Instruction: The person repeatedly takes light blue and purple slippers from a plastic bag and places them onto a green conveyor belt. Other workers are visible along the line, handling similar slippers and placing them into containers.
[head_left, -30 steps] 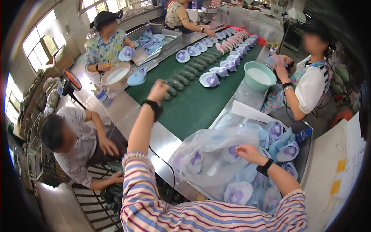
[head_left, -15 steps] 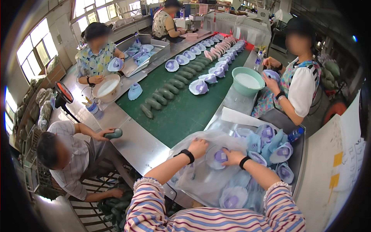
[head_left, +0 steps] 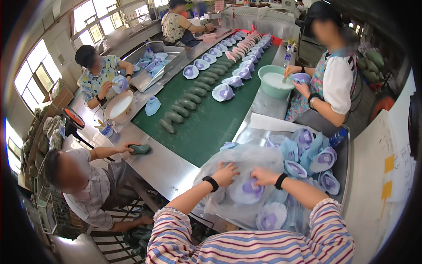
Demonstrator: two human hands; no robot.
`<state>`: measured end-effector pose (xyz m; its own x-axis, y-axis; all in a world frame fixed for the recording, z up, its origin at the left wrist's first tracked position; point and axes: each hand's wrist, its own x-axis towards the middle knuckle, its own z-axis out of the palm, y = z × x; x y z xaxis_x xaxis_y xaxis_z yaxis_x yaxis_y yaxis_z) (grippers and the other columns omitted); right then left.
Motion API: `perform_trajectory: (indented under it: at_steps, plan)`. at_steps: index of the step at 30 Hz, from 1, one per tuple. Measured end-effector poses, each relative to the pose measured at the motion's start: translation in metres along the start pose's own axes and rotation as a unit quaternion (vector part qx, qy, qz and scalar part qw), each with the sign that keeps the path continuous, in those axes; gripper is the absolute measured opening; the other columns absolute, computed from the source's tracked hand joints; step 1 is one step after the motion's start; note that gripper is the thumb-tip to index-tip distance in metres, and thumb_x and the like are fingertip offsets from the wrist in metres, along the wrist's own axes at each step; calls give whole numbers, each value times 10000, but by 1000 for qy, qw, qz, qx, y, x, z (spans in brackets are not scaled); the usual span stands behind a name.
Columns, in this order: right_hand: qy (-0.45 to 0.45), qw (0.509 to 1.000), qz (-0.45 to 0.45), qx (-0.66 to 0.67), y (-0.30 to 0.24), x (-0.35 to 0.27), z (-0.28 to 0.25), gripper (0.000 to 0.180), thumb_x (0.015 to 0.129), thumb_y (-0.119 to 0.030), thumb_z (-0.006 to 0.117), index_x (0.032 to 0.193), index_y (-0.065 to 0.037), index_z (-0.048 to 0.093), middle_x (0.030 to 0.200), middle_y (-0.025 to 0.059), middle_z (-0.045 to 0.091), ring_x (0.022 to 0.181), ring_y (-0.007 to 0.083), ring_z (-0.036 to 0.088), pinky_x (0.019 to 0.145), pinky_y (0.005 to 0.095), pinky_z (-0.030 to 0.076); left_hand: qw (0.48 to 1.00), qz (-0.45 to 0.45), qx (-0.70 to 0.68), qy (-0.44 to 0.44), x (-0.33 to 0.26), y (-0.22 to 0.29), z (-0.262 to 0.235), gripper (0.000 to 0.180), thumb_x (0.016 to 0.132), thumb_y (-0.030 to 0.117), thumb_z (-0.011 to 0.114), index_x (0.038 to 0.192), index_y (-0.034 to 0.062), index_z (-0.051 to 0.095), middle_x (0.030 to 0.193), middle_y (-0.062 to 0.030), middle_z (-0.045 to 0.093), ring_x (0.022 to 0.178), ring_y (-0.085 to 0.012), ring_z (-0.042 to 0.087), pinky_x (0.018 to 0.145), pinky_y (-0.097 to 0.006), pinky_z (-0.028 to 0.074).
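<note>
Head view: showing a round, pale-blue piece (head_left: 244, 193) with purple middle, lying amid thin, crinkly plastic (head_left: 261, 156); holding left hand (head_left: 226, 174) wide open; resting right hand (head_left: 264, 176), fingers bent, at the piece, cannot tell if gripping; seeing shiny metal counter (head_left: 162, 172), smooth green table (head_left: 209, 121), bright windows (head_left: 38, 66).

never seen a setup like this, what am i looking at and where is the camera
There's no robot: a person works bare-handed, filmed by a fisheye camera on their head, so straight edges bend. The left hand is spread on a clear plastic bag. The right hand touches a pale piece with a purple centre; whether it grips it is unclear. Beyond, a green surface carries dark green rounded forms and purple-and-pale-blue pieces in rows.
</note>
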<state>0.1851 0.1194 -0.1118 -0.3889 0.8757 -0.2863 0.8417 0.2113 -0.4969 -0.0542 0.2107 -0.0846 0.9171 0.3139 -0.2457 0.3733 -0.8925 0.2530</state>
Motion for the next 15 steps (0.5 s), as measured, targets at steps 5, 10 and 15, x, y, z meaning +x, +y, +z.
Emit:
perform_trajectory:
  at_steps: [5,10,15]
  plan:
    - [98,955,76,271,-34,-27,-70,348,757,-355,713,957,-82,631,888,76,589,791,232,590,628,343,485,676,-43,-721,147,-18,-1,10,535,867,45,522,1381,83,379,1390,-88,418,1277,-228,407,1044,-409,349]
    - [35,481,128,867,-63,-36,-74,373,952,-342,445,1142,-39,553,1005,149,632,727,226,621,553,317,496,651,33,-751,109,-27,53,-50,831,894,271,618,1479,48,72,1494,-163,205,1361,-296,274,1033,-440,362]
    - [-132,385,-8,913,-71,-25,-14,440,906,-436,457,1112,-61,562,882,216,610,558,242,573,407,245,402,528,-38,-817,230,-17,76,-44,642,863,257,671,1342,25,311,1221,-127,529,1098,-214,552,906,-390,464]
